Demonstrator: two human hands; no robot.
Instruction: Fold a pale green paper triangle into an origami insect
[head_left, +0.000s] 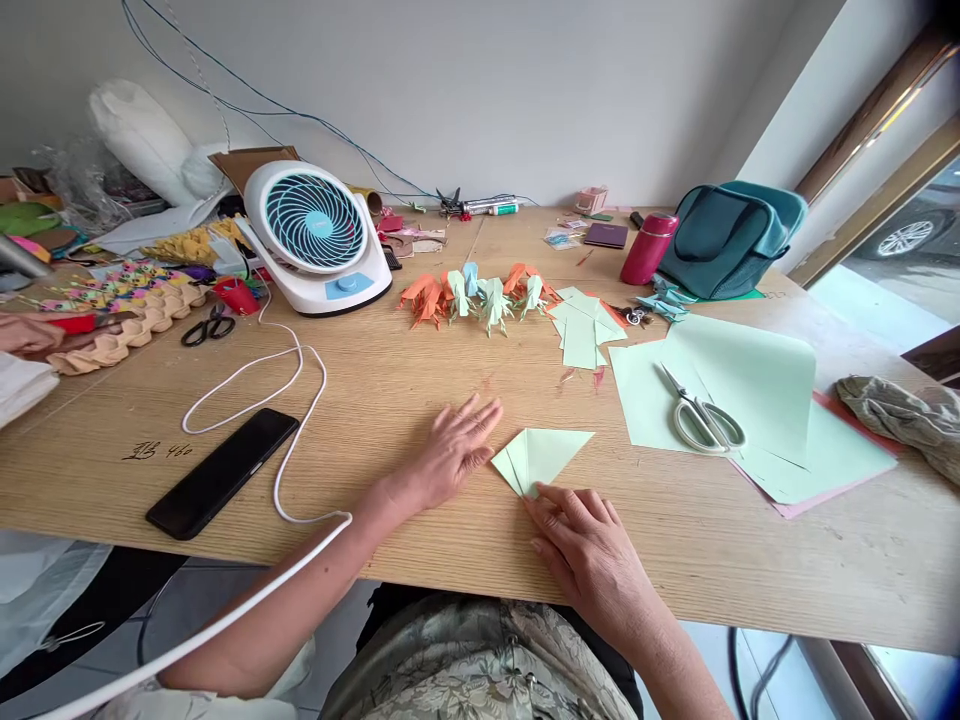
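Observation:
A pale green folded paper triangle (541, 455) lies on the wooden table (390, 390) in front of me. My left hand (450, 452) rests flat on the table just left of it, fingers spread, fingertips near its left corner. My right hand (581, 545) presses its fingertips on the bottom point of the triangle. Neither hand grips anything.
Sheets of green paper (750, 400) with white scissors (701, 418) lie to the right. Folded origami figures (480, 292) and cut squares (585, 325) sit behind. A black phone (223, 472), white cable (289, 440), fan (315, 235), black scissors (210, 325), red bottle (648, 248) and teal bag (724, 235) stand around.

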